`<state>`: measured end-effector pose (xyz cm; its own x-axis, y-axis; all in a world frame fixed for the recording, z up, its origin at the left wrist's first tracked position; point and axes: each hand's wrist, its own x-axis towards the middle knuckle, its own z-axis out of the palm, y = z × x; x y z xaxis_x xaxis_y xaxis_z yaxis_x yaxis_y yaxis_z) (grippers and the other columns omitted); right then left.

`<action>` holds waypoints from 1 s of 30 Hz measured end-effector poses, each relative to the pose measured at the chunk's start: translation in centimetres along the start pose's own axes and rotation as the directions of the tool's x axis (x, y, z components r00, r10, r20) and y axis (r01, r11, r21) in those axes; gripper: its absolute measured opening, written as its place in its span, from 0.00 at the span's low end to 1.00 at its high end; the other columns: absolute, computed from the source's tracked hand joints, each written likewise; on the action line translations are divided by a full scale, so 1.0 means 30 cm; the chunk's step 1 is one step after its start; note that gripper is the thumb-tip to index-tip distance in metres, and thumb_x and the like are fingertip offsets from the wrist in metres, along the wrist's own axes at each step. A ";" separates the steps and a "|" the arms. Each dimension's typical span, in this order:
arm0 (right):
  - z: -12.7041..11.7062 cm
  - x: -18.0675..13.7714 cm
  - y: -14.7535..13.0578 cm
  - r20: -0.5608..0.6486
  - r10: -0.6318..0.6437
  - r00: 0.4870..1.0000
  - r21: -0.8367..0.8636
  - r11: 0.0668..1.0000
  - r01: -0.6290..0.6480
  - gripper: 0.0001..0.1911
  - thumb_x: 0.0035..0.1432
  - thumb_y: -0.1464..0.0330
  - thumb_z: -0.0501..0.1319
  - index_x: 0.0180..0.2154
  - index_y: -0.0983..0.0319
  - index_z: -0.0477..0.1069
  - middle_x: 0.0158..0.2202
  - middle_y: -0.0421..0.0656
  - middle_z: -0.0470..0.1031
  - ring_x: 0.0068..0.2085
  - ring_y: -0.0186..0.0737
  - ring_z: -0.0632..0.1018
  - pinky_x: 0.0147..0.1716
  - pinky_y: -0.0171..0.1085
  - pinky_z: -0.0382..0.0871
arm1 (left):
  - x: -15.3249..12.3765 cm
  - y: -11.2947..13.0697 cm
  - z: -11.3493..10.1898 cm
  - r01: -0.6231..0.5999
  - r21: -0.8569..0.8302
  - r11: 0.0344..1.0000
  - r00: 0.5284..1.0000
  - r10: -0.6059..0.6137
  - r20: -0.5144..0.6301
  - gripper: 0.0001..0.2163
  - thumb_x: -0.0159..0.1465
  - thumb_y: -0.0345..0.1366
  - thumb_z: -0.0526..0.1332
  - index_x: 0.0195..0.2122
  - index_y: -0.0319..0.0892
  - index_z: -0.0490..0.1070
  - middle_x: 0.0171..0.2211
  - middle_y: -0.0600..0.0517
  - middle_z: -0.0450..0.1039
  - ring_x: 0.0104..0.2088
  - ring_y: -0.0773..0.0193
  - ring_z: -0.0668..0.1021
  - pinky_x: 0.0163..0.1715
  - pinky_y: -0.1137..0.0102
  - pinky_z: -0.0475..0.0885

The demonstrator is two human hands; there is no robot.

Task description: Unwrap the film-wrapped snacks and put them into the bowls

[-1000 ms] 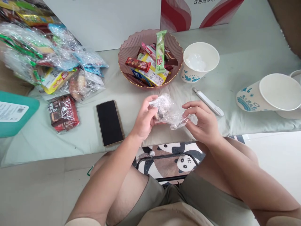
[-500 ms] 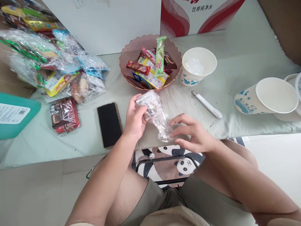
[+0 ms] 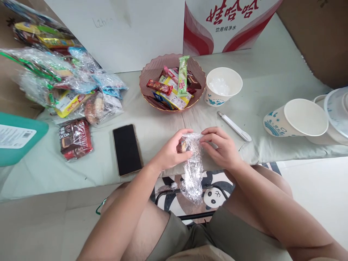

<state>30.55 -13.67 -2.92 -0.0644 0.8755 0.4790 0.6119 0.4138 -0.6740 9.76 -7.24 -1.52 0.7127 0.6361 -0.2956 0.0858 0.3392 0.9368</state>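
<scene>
A crinkled clear plastic bag (image 3: 193, 181) with a small printed patch hangs from my hands over the front edge of the covered surface. My left hand (image 3: 174, 150) is closed on its upper part, thumb on the near side. With its fingertips together, my right hand (image 3: 221, 146) pinches the bag's upper right edge. Whatever lies inside the bag is hard to make out. Just beyond my hands stands a pink fluted bowl (image 3: 144, 81) of wrapped snacks. A white utility knife (image 3: 235, 127) lies to the right of my right hand.
A black phone (image 3: 127, 149) lies to the left, with bagged snacks (image 3: 73, 83) and a cocoa packet (image 3: 74, 139) beyond it. A paper cup (image 3: 214, 98) holds clear plastic scraps. Another paper cup (image 3: 280, 119) lies tilted at right. A white carton (image 3: 141, 32) stands behind.
The plastic bag has moved nearer to me and now hangs downward. My right hand, apart from its upper edge before, now pinches it there. My left hand still holds it.
</scene>
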 end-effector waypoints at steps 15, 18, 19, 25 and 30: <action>0.004 0.001 0.002 0.029 0.006 1.000 0.019 1.000 -0.007 0.06 0.67 0.71 0.60 0.40 0.58 0.77 0.41 0.45 0.76 0.42 0.41 0.79 0.42 0.44 0.79 | -0.008 0.011 -0.010 -0.007 -0.036 0.999 0.999 0.006 -0.038 0.27 0.60 0.38 0.70 0.60 0.45 0.64 0.30 0.58 0.63 0.28 0.70 0.66 0.27 0.74 0.65; 0.007 -0.003 0.004 0.045 0.011 0.999 0.036 0.999 -0.013 0.07 0.67 0.72 0.59 0.41 0.58 0.76 0.42 0.46 0.75 0.43 0.41 0.79 0.42 0.44 0.79 | -0.004 0.003 -0.013 -0.010 -0.025 1.000 0.998 0.008 -0.062 0.26 0.62 0.40 0.70 0.60 0.45 0.66 0.31 0.57 0.65 0.28 0.69 0.68 0.28 0.73 0.65; 0.009 -0.005 0.005 0.057 0.005 0.998 0.049 0.999 -0.008 0.07 0.67 0.71 0.60 0.43 0.58 0.76 0.44 0.46 0.75 0.44 0.41 0.78 0.42 0.44 0.79 | -0.003 -0.002 -0.014 -0.010 -0.027 1.000 0.997 0.008 -0.079 0.25 0.62 0.41 0.69 0.59 0.46 0.66 0.32 0.56 0.66 0.29 0.69 0.69 0.28 0.73 0.65; 0.016 -0.003 0.010 0.037 -0.009 0.999 0.065 0.998 0.006 0.07 0.66 0.71 0.62 0.43 0.57 0.78 0.42 0.45 0.75 0.42 0.40 0.79 0.42 0.42 0.79 | 0.003 -0.017 -0.019 -0.019 -0.005 1.000 0.995 0.018 -0.093 0.24 0.63 0.45 0.69 0.59 0.46 0.68 0.33 0.55 0.68 0.30 0.68 0.70 0.30 0.72 0.66; 0.005 0.008 -0.002 -0.009 0.132 0.991 0.125 0.984 -0.130 0.06 0.67 0.70 0.60 0.39 0.58 0.76 0.40 0.45 0.77 0.41 0.41 0.79 0.38 0.41 0.76 | 0.002 -0.001 -0.022 0.027 -0.003 1.000 0.999 -0.027 -0.038 0.31 0.57 0.41 0.73 0.60 0.46 0.65 0.35 0.55 0.70 0.31 0.67 0.72 0.32 0.71 0.69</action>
<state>30.39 -13.45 -2.83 0.0238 0.9201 0.3911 0.5120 0.3247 -0.7952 9.34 -6.76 -1.68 0.6835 0.6525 -0.3272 0.1028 0.3578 0.9281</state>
